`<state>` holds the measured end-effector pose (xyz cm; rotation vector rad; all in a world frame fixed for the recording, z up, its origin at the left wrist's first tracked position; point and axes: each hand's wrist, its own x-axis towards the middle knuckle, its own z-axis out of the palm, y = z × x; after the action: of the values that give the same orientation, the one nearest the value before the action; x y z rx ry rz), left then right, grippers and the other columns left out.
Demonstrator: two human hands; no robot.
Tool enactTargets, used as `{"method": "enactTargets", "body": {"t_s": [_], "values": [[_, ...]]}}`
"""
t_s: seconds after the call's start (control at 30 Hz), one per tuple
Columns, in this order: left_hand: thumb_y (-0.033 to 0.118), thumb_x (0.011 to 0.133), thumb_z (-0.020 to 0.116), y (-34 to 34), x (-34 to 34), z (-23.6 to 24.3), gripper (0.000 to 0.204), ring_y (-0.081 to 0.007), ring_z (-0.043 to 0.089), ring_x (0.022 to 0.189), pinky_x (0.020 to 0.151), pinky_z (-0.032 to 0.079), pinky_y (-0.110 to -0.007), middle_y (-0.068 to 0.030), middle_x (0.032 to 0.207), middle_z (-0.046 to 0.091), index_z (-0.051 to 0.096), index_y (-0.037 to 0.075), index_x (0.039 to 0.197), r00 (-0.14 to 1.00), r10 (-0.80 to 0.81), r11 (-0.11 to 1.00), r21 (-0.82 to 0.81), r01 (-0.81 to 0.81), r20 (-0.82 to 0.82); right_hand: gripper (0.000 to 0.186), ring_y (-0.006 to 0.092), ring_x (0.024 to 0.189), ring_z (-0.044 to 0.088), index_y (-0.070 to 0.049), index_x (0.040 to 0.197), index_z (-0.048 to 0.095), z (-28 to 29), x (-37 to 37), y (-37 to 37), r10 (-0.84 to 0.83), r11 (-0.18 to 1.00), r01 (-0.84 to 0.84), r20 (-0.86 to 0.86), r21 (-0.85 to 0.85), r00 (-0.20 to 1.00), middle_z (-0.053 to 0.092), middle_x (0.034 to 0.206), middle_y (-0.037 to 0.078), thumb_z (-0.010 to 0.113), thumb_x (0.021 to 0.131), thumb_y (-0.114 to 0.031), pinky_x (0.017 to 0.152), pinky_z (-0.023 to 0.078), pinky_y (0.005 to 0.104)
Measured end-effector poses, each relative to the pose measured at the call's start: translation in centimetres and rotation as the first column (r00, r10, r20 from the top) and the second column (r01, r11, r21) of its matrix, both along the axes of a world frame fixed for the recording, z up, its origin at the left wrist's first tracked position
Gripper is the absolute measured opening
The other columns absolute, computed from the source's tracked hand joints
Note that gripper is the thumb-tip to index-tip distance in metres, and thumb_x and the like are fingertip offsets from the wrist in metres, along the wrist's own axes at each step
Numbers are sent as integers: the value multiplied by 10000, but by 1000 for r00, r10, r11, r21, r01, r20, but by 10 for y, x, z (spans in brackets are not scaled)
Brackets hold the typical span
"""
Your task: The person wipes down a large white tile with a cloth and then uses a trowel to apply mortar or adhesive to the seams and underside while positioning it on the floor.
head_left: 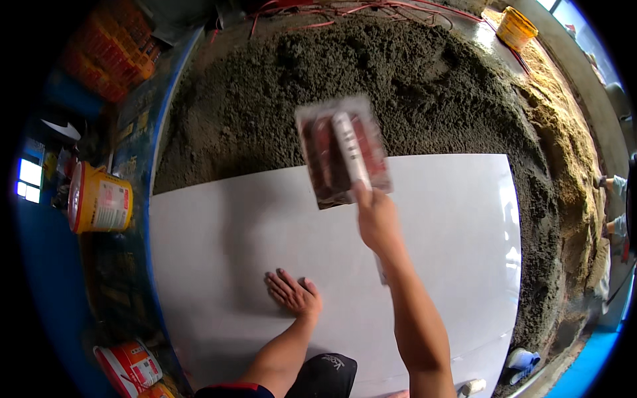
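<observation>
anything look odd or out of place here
Mainly the red hose or cable, lying in loose, tangled loops beyond the dark mortar; it looks untidy. The trowel in the right hand is too blurred to judge for damage.

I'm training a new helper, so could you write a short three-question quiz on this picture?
1. Which hand grips the trowel?
2. True or false: the left hand is clenched in a fist.
3. What lies directly beyond the far edge of the white slab?
A) dark grainy mix
B) folded cloth
C) wooden planks

Key
1. The right hand.
2. False: it lies open on the slab.
3. A.
</observation>
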<state>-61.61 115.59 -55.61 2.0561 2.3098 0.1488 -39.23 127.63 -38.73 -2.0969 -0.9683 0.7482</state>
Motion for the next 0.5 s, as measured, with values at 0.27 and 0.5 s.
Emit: {"method": "enactTargets", "body": {"t_s": [0.27,0.5], "values": [[430,953,348,-16,-1,-38,656,-425,233,1381,1103,201,-536,-246,1512,208,255,19,1456,995,3,976,217,19,-98,492,271,545,574,-1,843,546,-21,39,-230,-375,926,331,342,183,862,527,599,146,391,972,-450,525,463,395],[457,972,304,-6,0,11,648,-512,298,1314,1013,309,-608,-348,1439,271,360,-38,1387,996,-57,926,369,80,-73,569,136,448,463,-77,721,501,7,150,-233,-535,826,430,-265,-365,802,464,559,9,375,947,-583,410,396,325]]}}
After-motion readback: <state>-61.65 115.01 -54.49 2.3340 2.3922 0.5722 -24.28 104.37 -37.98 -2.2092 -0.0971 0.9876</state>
